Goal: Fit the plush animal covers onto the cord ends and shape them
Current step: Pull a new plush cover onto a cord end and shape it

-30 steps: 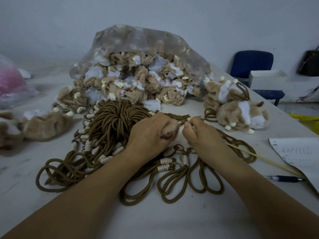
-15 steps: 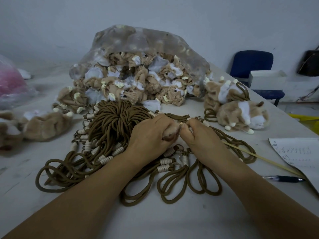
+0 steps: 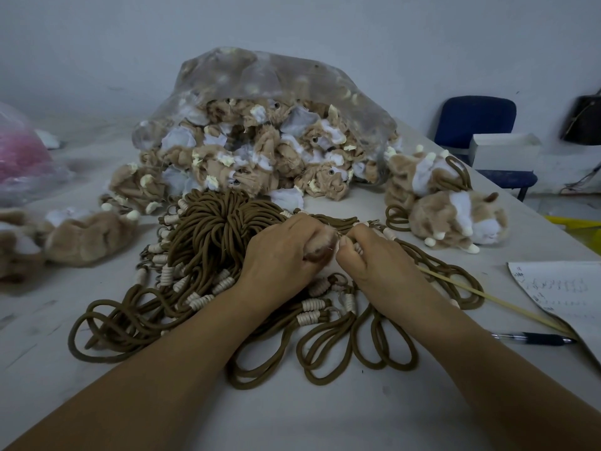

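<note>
Gripping cover (image 3: pixel 320 247) in left hand (image 3: pixel 286 252), pinching cord (image 3: pixel 357 246) in right hand (image 3: pixel 374 260), knuckles touching; cord just right of cover, seemingly crosswise

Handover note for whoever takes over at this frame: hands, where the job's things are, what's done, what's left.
Left hand grips a tan plush cover; right hand pinches a cord end at its opening.
Brown cord loops with cream-wrapped ends lie heaped under both hands.
Clear plastic bag of unfitted covers behind.
Done: fitted plush animals on cords at right.
Left: finish this one, then the heap.
</note>
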`<state>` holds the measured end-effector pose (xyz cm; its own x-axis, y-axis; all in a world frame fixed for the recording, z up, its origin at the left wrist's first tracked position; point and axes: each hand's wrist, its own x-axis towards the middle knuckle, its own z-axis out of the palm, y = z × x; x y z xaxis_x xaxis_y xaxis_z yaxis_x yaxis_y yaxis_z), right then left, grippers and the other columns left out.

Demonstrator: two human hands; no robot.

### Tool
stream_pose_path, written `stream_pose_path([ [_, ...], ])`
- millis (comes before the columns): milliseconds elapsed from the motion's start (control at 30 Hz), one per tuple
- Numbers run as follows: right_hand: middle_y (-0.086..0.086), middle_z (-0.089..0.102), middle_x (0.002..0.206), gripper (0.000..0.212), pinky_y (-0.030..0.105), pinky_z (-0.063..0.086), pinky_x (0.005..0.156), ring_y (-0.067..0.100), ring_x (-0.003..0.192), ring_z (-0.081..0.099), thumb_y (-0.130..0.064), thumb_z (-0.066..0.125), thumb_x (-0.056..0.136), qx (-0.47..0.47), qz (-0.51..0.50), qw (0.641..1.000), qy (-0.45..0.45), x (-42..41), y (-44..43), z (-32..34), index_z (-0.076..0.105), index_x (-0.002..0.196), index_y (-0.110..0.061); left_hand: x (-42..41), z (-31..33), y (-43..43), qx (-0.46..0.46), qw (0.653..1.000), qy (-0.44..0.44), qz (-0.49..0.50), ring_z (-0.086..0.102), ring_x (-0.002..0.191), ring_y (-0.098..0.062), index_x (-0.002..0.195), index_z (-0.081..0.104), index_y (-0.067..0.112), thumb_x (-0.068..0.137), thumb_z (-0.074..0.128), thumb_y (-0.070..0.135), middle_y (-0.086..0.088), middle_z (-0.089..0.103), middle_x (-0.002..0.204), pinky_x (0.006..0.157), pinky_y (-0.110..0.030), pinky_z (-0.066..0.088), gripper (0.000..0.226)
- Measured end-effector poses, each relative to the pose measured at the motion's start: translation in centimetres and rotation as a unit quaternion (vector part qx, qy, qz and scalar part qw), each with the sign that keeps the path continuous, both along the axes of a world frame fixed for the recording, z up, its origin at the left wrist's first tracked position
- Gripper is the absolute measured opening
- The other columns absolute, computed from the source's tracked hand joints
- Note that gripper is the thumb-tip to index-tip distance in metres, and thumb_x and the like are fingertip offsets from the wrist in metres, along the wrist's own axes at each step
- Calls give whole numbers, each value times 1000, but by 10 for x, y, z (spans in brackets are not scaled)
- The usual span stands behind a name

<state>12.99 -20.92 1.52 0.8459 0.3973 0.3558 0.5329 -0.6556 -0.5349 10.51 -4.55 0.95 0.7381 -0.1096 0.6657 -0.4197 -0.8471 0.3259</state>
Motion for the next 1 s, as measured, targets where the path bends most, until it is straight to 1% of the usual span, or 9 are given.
stream_pose_path([
  [167, 6, 53, 70, 42, 35, 36, 62, 13, 65, 47, -47, 27, 93, 71, 22, 997, 15, -3, -5, 4, 48, 81, -13, 4, -1, 5, -30, 999, 9, -13, 57, 79, -22, 100, 67, 9, 81, 73, 20, -4, 58, 92, 66, -39, 47, 22],
  [267, 7, 60, 81, 46, 32, 41, 69, 12, 72, 53, -49, 27, 95, 87, -8, 996, 24, 0, -10, 3, 54, 89, -11, 7, -2, 9, -54, 997, 32, -35, 52, 91, -14, 108, 64, 11, 83, 74, 17, 0, 54, 101, 75, -30, 45, 27],
  [367, 3, 59, 78, 39, 37, 43, 67, 14, 73, 55, -48, 31, 95, 101, -25, 994, 27, 3, -12, 1, 53, 88, -16, 7, -3, 12, -90, 994, 52, -43, 50, 95, -10, 112, 63, 13, 90, 68, 23, 4, 55, 103, 78, -18, 40, 25],
  [467, -5, 53, 72, 29, 32, 39, 58, 6, 67, 52, -48, 35, 95, 106, -25, 994, 17, 6, -12, -2, 48, 90, -23, 7, -4, 13, -85, 994, 56, -33, 50, 84, -13, 97, 64, 8, 91, 64, 12, -1, 57, 90, 73, -30, 42, 7],
  [533, -8, 54, 80, 25, 33, 43, 64, 6, 75, 53, -47, 38, 95, 87, -19, 996, 11, 8, -12, -5, 48, 98, -26, 8, -4, 14, -75, 996, 47, -21, 46, 75, -13, 84, 60, 4, 89, 62, 5, -2, 54, 80, 67, -33, 40, 5],
  [667, 2, 50, 111, 26, 28, 38, 87, 19, 105, 46, -29, 52, 95, 48, -43, 993, -97, 8, -10, -6, 55, 116, -15, 6, -3, 11, -50, 998, 22, -37, 37, 66, -5, 70, 45, 19, 85, 54, 10, 12, 40, 68, 62, -12, 32, 19],
  [767, 1, 49, 103, 19, 23, 40, 79, 15, 95, 47, -28, 58, 91, 63, -19, 980, -189, 2, -4, 2, 59, 103, -12, 8, -4, 11, -11, 999, 14, -41, 35, 69, -6, 70, 54, 14, 80, 56, 13, 10, 42, 71, 61, -20, 32, 11],
  [900, 4, 52, 99, 18, 31, 46, 75, 16, 90, 49, -23, 63, 89, 0, 90, 979, -185, -4, 7, 1, 62, 102, -10, 9, -2, 9, 24, 997, -32, -63, 38, 66, -14, 68, 42, 21, 82, 51, 25, 8, 38, 70, 60, -29, 29, 17],
  [1000, 8, 55, 100, 15, 37, 49, 75, 20, 90, 52, -16, 63, 90, -10, 96, 978, -186, -3, 7, 0, 62, 102, -7, 10, -4, 9, 31, 997, -40, -55, 38, 65, -14, 67, 51, 12, 83, 50, 27, 8, 38, 70, 60, -30, 29, 22],
])
